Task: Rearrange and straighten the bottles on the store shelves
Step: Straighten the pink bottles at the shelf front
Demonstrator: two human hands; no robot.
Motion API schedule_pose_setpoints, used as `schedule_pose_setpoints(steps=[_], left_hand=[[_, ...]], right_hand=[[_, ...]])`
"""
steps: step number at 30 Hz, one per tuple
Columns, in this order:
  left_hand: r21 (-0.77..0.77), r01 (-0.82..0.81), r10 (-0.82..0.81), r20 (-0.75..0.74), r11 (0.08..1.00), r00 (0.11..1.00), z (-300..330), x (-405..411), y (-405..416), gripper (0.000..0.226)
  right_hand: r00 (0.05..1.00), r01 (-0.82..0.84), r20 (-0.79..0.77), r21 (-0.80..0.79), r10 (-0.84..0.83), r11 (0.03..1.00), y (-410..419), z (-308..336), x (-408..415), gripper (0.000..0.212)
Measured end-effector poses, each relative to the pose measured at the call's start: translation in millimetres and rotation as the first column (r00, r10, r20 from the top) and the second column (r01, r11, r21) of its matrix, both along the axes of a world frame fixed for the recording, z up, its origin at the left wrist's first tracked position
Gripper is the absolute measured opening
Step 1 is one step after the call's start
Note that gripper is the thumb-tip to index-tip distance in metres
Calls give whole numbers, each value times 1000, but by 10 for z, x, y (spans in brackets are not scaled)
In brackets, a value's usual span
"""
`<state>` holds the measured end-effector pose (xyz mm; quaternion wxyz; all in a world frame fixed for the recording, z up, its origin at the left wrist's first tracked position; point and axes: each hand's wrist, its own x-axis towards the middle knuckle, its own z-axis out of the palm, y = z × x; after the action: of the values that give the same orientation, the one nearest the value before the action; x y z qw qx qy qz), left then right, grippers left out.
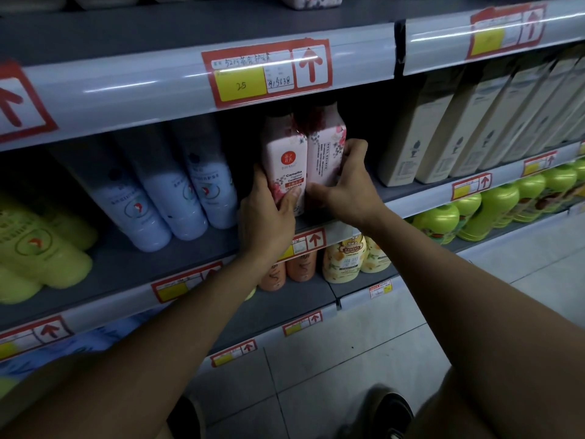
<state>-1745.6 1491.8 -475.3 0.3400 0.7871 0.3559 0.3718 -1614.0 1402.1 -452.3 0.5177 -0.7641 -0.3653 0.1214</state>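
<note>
Left, blue bottles (186,191); right, beige cartons (443,134).

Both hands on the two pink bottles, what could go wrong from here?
1. The right pink bottle shows its back label while the left pink bottle faces front; it may end up shelved backwards.
2. The left hand and right hand grip low on tall bottles near the shelf edge; a push could tip them.
3. The pale blue bottles stand close on the left and might get knocked.
</note>
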Motion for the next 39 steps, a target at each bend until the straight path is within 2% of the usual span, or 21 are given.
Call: schedule_pose_setpoints(steps=[5,16,21,28,31,35,39], left_hand=[[6,-4,4,5,1000,1000,-12,-6,11,63],[-4,8,-8,24,1000,1000,0,-22,-4,53],[18,-4,4,37,1000,999,-1,-19,-20,54],[30,1,-3,39,1000,999,-30,-13,-4,59],[34,9,-10,47,999,999,-31,-22,7,60],[28,19,-21,44,999,999,-42,-101,18,61],[46,30,-31,39,999,999,-1,-247,-61,60]], right_hand=[[998,-9,-69,3,9,1000,57,-5,13,72],[1000,11,9,-33,-11,999,82,-19,-16,72],[999,6,47,-71,-2,997,74,-10,-30,74],[1000,-16,23,-76,17,997,58,-12,-14,71],[998,19,69,-113,-11,993,40,-7,-22,68],[976,88,212,-189,-47,978,-41,-14,-81,63],[953,147,289,-186,-89,972,-198,36,-147,58]])
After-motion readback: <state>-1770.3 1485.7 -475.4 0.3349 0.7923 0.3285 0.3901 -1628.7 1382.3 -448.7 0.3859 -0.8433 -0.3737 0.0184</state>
